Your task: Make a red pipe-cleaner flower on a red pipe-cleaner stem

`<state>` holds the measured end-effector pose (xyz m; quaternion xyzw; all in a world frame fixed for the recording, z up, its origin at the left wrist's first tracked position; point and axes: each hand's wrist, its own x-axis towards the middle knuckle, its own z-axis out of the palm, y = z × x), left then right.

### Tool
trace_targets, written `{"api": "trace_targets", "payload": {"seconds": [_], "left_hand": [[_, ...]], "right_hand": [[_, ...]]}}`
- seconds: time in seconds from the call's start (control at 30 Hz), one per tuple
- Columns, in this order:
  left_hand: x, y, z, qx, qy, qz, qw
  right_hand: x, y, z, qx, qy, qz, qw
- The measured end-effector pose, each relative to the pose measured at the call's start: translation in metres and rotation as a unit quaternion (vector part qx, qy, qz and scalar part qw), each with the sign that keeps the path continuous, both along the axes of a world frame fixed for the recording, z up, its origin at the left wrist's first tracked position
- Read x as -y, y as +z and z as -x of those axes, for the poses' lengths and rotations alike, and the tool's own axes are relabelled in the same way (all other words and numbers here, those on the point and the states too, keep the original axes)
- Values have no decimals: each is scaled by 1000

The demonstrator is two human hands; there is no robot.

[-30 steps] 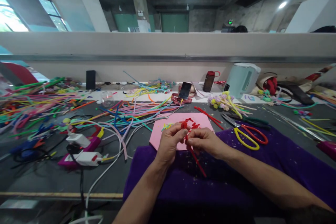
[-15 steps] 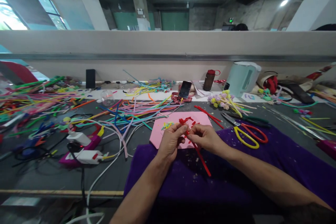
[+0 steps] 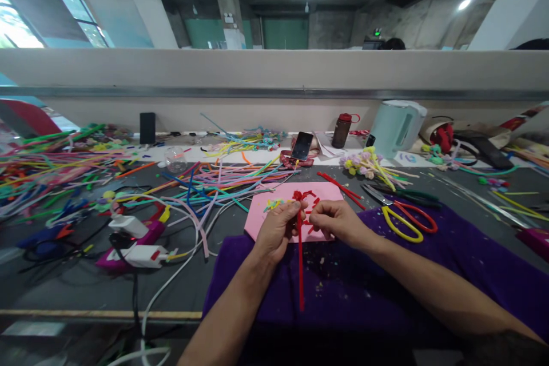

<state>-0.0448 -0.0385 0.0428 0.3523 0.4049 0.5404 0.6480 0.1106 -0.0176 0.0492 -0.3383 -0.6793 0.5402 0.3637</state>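
Observation:
My left hand (image 3: pixel 277 229) pinches a red pipe cleaner (image 3: pixel 301 274), whose long end hangs straight down over the purple cloth. At its top, just above my thumb, is a bunched red knot (image 3: pixel 297 197). My right hand (image 3: pixel 337 219) is a little to the right, apart from the stem, thumb and fingertips pressed together; what they hold, if anything, is too small to see. Beneath both hands lies a pink board (image 3: pixel 257 220) with short red pieces (image 3: pixel 311 194) and a small pile of yellow and green bits (image 3: pixel 273 205).
Scissors (image 3: pixel 403 223) with red and yellow handles lie right of the board on purple cloth (image 3: pixel 257 297). More red pipe cleaners (image 3: pixel 343 190) lie behind. Left are a power strip (image 3: pixel 150 234), cables and many coloured stems (image 3: pixel 206 183). A phone (image 3: pixel 302 146), bottle (image 3: pixel 341 131) and kettle (image 3: pixel 397 128) stand behind.
The red pipe cleaner's long end has swung from slanting right to hanging straight down. My right hand has come slightly away from my left, which still grips the stem.

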Motion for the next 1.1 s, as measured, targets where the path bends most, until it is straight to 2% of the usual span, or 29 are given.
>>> {"api": "trace_targets", "payload": {"seconds": [0.27,0.47,0.57,0.67,0.87,0.93,1.0,1.07,1.1], "left_hand": [[2,1,1,-4,-79,18,997],[3,1,-2,-33,-110,-23,993],[2,2,-2,-33,-107,-14,994],[-1,4,0,-62,-78,4,995],[-7,7,5,-63,-50,24,996],[-7,7,6,-58,-42,25,997],[-7,6,7,-51,-39,20,998],[-8,5,8,-44,-42,15,998],[-8,5,8,-41,-44,13,998]], "right_hand": [[-13,2,-7,-82,-42,50,995],[-10,6,-8,-85,29,53,995],[-12,8,-8,-87,21,49,995],[-16,9,-9,-79,-6,42,996],[-14,21,-21,-40,-3,-4,999],[-10,22,-40,-6,-42,-46,998],[-8,17,-70,32,-108,-86,990],[-7,7,-108,99,-209,-130,964],[-7,1,-127,157,-262,-160,939]]}}
